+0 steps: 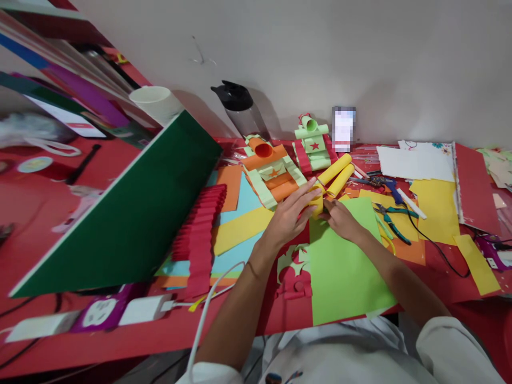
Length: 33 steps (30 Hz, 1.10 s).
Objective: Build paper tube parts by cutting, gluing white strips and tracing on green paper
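My left hand [294,213] is wrapped around a short yellow paper roll [319,205], its fingers lying along the roll's far side. From the other side, my right hand [340,220] pinches the roll's lower edge; its fingertips are partly hidden. Both hands are above the top of a light green paper sheet [348,266]. Just beyond them lie yellow paper tubes [336,169]. An orange and pale green paper tank [274,170] stands beyond my left hand, and behind it is a green and red paper tank [314,144]. Red and pale green cut paper pieces [294,272] lie below my left wrist.
Teal-handled pliers [394,221] and a blue glue gun [394,191] with a black cord lie right. A phone [344,128] leans on the wall near a bottle [244,109]. A dark green board [132,213] slants at left. A white cable [204,314] crosses my left forearm.
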### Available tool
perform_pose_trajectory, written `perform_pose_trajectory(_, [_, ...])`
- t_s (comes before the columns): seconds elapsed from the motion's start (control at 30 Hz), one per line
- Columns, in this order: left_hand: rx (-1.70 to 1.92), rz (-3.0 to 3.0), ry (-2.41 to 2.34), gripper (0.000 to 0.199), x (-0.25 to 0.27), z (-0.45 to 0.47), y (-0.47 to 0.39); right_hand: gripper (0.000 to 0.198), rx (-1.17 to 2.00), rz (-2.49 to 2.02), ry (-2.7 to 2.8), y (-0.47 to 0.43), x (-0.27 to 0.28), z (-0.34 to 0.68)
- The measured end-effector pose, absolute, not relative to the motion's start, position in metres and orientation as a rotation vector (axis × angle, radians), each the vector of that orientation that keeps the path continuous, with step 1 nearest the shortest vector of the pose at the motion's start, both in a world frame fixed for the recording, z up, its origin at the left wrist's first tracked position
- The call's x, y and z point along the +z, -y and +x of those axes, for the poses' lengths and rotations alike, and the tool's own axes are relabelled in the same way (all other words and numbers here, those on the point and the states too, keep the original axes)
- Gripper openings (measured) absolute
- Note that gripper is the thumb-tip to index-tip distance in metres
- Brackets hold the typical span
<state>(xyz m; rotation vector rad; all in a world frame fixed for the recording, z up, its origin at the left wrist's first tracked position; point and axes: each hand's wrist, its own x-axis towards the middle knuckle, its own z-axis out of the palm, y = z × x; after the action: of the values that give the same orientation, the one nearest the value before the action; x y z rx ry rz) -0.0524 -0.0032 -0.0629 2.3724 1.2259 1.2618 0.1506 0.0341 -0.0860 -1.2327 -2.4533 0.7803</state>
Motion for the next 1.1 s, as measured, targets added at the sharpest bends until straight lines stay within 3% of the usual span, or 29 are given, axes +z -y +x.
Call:
perform_pose_trajectory(0.2, [1.277,2.410,-1.219,0.043,-0.060,-0.055,0.003,0.057,0.877,-1.113,2.283,-0.039,-0.081,0.171])
perform_pose_trajectory(0.43, [1.289,2.463,-1.204,0.044,-0.062,-0.056,0.003,0.044,0.940,-1.168,2.301,-0.039,-0.068,0.180])
perform_pose_trajectory(0.77, [1.295,2.466,-1.305,0.039,-0.061,-0.055,0.002,0.039,0.476,-1.362,2.588,-0.027,-0.073,0.150])
perform_pose_trajectory(1.1, [1.311,2.470,-1.249,0.043,-0.060,-0.056,0.003,0.041,0.522,-1.334,2.565,-0.028,-0.076,0.151])
